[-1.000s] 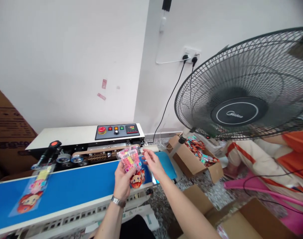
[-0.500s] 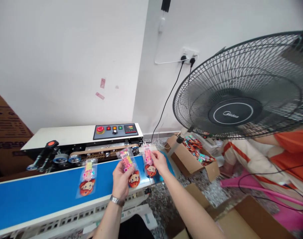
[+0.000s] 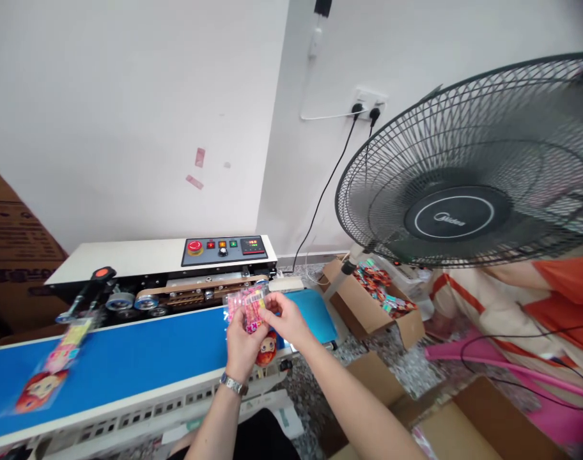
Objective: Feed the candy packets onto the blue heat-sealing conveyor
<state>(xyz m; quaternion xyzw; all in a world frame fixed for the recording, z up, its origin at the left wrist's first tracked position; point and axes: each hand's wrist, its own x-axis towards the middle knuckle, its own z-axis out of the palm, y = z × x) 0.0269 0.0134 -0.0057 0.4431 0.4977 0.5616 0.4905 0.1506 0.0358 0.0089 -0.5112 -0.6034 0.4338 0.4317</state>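
We see L hand [image 3: 242,346] w/ grip closed on packets [image 3: 254,301] above blue belt [image 3: 162,351]; R hand [image 3: 287,321] bends fingers at their edge, but we can't tell if its grip holds. Another packet [image 3: 43,387] lies on belt.

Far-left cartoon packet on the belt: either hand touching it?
No, the red-haired cartoon packet lies on the blue conveyor belt, apart from the left hand and right hand.

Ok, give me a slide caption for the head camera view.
Left hand holding printed packets over a blue conveyor belt, right hand at their edge, fan to the right.
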